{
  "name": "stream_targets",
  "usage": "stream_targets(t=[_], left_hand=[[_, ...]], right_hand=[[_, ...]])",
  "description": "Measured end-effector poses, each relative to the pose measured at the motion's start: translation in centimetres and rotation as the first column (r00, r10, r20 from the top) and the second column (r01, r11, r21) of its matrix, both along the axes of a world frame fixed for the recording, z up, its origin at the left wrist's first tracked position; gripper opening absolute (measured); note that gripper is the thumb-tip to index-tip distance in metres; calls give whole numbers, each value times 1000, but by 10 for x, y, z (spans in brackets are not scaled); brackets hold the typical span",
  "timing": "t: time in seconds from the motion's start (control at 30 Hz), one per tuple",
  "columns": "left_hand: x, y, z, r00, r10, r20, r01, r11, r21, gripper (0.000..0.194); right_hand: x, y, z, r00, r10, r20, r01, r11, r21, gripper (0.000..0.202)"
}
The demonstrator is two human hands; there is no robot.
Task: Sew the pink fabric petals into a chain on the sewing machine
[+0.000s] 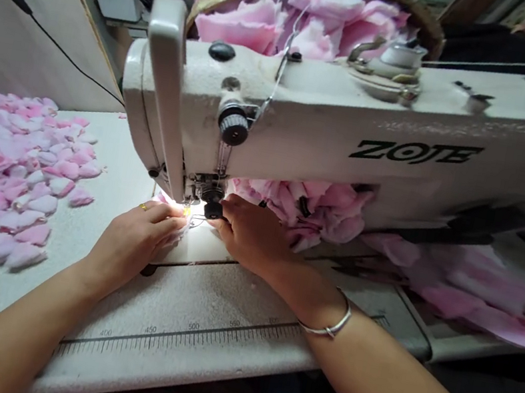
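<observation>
A white sewing machine (306,123) spans the view, its lit needle area low on the left. Just left of the needle, my left hand (133,238) is closed on a small pink-and-white fabric piece (175,235), pressing it on the machine bed. My right hand (256,233) is on the other side of the needle, fingers curled together beside a round black part (213,209). Whatever its fingertips hold is hidden. Both hands are close to the presser foot, where the bright lamp washes out detail.
Many small pink-and-white fabric pieces (16,180) lie heaped on the table's left side. Crumpled pink fabric (311,208) sits behind the right hand, with more to the right. Behind the machine stands a basket (246,0) of pink fabric. A ruler scale (177,337) runs along the front edge.
</observation>
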State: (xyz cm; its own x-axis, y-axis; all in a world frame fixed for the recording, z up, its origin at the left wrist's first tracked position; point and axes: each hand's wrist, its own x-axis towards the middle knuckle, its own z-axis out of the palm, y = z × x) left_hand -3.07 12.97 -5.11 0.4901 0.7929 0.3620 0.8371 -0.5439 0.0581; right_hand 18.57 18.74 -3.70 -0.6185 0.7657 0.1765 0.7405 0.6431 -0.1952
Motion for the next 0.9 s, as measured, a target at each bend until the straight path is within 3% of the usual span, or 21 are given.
stream_targets(t=[0.17,0.37,0.57,0.9], left_hand=[[4,-4,0,990,-16,-142,20,1000,23,21],[4,-6,3,1000,2,-29,-3,999,-34,24],[4,-10,7,999,12,37,-8,993,-118,26],[-2,-8,2,994,44,98,-34,994,-102,26]], right_hand=[[-3,-4,1,997,68,42,-71,994,78,14],[-7,-7,2,987,80,141,-102,982,158,17],[-7,-8,2,987,68,148,-90,985,150,18],[-3,0,0,1000,-15,-14,16,999,31,19]])
